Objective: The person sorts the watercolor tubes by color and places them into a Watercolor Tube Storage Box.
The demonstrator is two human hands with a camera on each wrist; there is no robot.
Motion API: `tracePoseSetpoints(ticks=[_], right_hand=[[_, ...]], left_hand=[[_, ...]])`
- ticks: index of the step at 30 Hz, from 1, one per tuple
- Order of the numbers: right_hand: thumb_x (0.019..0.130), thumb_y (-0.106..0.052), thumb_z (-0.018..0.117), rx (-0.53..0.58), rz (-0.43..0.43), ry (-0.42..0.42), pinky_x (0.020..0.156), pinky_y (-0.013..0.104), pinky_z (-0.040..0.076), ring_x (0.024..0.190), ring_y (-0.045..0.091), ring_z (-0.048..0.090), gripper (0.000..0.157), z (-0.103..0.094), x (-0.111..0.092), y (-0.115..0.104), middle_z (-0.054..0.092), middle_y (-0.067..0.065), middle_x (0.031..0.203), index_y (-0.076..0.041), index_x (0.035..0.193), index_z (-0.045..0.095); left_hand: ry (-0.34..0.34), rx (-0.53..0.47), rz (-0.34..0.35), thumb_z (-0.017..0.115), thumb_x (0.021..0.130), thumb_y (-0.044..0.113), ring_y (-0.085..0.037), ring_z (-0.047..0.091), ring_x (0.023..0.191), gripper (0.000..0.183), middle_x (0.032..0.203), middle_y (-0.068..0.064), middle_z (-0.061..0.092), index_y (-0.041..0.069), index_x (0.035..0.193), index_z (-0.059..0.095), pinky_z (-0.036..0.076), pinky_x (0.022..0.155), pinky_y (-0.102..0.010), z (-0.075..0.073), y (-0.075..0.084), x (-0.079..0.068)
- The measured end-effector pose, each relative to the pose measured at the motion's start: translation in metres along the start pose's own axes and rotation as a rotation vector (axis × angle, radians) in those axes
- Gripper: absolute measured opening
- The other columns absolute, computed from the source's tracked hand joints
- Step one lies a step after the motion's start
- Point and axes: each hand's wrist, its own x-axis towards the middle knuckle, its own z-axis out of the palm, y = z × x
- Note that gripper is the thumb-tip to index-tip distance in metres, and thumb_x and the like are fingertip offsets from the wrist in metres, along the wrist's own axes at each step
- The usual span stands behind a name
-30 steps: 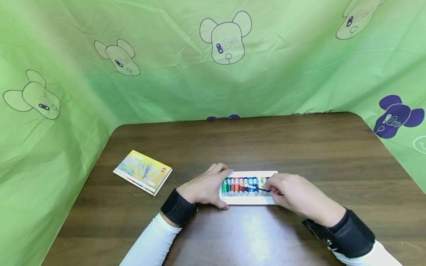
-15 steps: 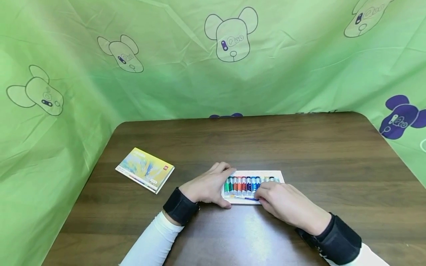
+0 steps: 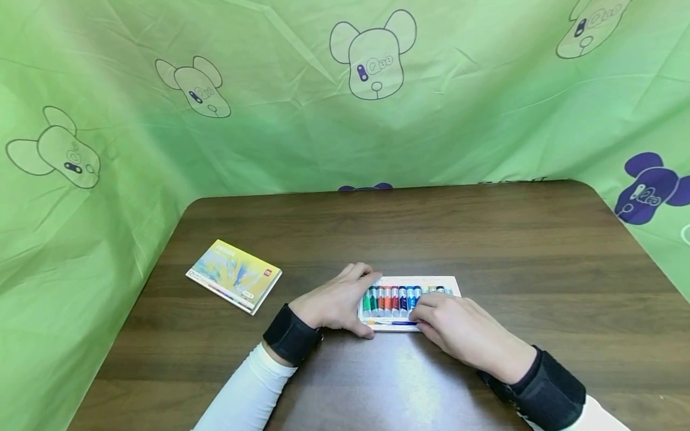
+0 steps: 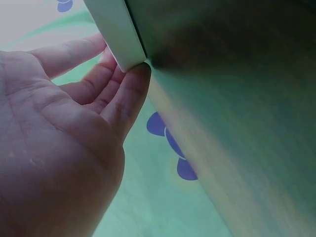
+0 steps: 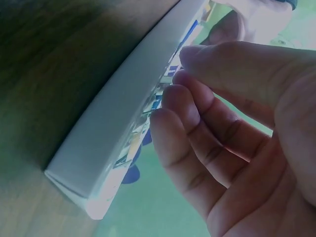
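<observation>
A white tray (image 3: 417, 280) lies at the front middle of the table, holding a row of paint tubes (image 3: 388, 300) in green, red, blue and other colours. My left hand (image 3: 339, 302) grips its left end, fingers at the far corner and thumb at the near one. The left wrist view shows those fingers against the tray's end wall (image 4: 114, 37). A blue-handled paintbrush (image 3: 396, 323) lies along the tray's front strip, bristles to the left. Over the tray's right part, my right hand (image 3: 463, 332) pinches the brush's handle; its end is hidden behind the fingers.
Left of the tray lies a yellow and blue illustrated box (image 3: 234, 272) on the brown wooden table (image 3: 323, 233). A green curtain (image 3: 269, 131) with bear-head drawings hangs behind and at the sides of the table.
My right hand has moved left and toward me, bringing the paintbrush from across the tubes down to the tray's front strip. The left hand stays on the tray's end.
</observation>
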Motion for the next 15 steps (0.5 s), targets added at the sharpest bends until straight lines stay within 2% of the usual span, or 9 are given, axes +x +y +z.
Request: tracePoseSetpoints(ticks=[7,15], right_hand=[[0.083,-0.018,0.068,0.021,-0.043,0.01,0.068,0.03,0.052,0.079,0.005,0.059,0.006,0.001,-0.0001,-0.004,0.059,-0.012,0.085,-0.021,0.086,0.071],[0.081,-0.014,0.068,-0.005,-0.075,0.034,0.064,0.029,0.051,0.074,0.007,0.059,0.007,0.002,0.0004,-0.0076,0.059,-0.01,0.08,-0.019,0.082,0.072]], left_hand=[[0.018,0.011,0.018,0.079,0.063,0.052,-0.013,0.033,0.124,0.104,0.141,0.0,0.036,0.013,0.148,0.034,0.037,0.101,-0.027,0.0,-0.0003,0.0005],[0.0,-0.002,-0.001,0.078,0.064,0.054,-0.013,0.033,0.124,0.103,0.142,0.001,0.035,0.015,0.148,0.034,0.038,0.101,-0.029,-0.0001,0.0004,0.0]])
